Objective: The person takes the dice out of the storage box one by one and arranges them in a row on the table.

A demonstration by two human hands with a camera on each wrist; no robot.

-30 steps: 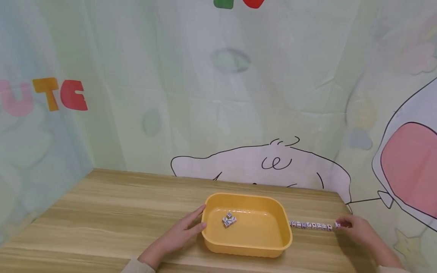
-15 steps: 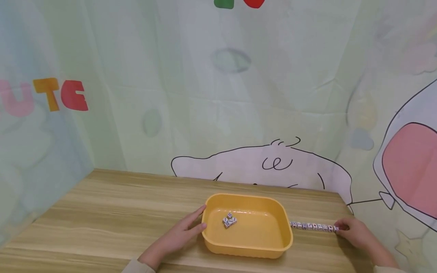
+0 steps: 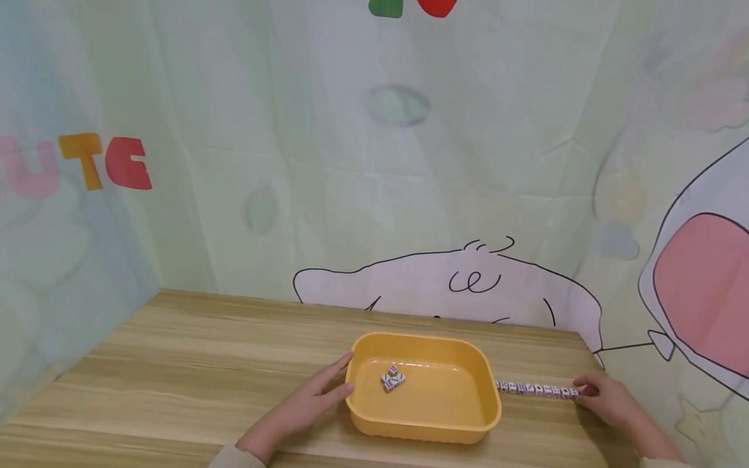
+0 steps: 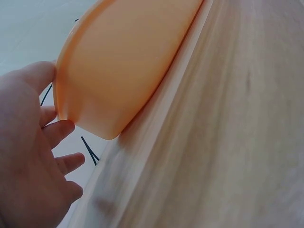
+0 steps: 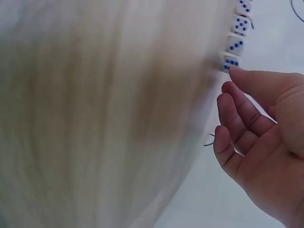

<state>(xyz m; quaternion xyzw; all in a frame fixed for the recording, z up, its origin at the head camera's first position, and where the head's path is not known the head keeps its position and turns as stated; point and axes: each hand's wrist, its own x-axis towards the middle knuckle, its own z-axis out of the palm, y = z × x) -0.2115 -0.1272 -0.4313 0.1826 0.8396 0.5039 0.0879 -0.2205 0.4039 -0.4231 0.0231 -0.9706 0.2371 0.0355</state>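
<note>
My left hand (image 3: 313, 396) rests its thumb and fingertips against the left outer side of a yellow plastic tub (image 3: 424, 430). Up close in the left wrist view, those fingers (image 4: 59, 133) lie relaxed along the tub's end wall. Several white dice (image 3: 393, 379) sit bunched inside the tub, toward its left. On the table, a straight row of dice (image 3: 538, 390) runs rightward from the tub's right side. At that row's right end my right hand (image 3: 605, 398) pinches the last die (image 5: 231, 63) between thumb and a mostly hidden finger; the other fingers curl loosely.
The wooden table (image 3: 193, 364) ends at the back against a pale green printed curtain (image 3: 328, 182). Its right edge runs close by the right hand. The tub wall stands between the loose dice and the row.
The right hand has brought its die leftward against the row's end, closing the small gap seen earlier. The left hand and the tub have stayed in place.
</note>
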